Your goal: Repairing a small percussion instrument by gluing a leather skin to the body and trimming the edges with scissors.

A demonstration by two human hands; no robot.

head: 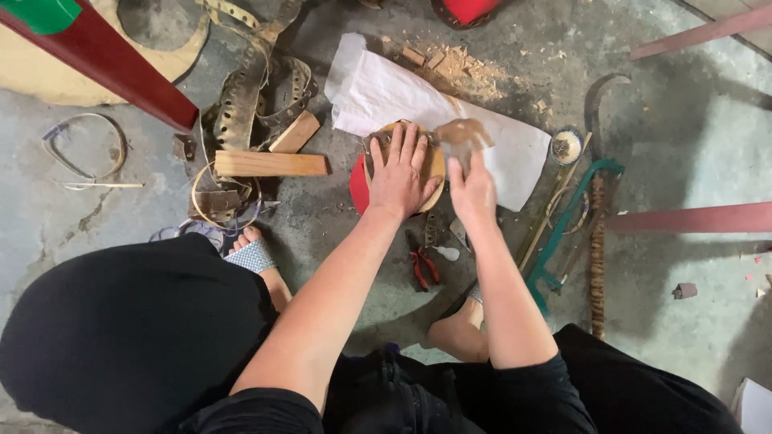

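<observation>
left hand (400,173) flat on wooden disc (433,165); right hand (473,193) grips blurred brown scrap (461,134), perhaps pointing up-frame

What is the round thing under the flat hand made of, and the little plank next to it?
The round disc under the left hand looks like bare, pale wood, tan and matte. The plank also looks like unpainted wood: light brown, with straight grain lines and sawn ends.

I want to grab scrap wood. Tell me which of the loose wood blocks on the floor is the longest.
The long flat plank, lying level just left of the left hand. The block above it is shorter and tilted; the bits by the sawdust are tiny.
</observation>
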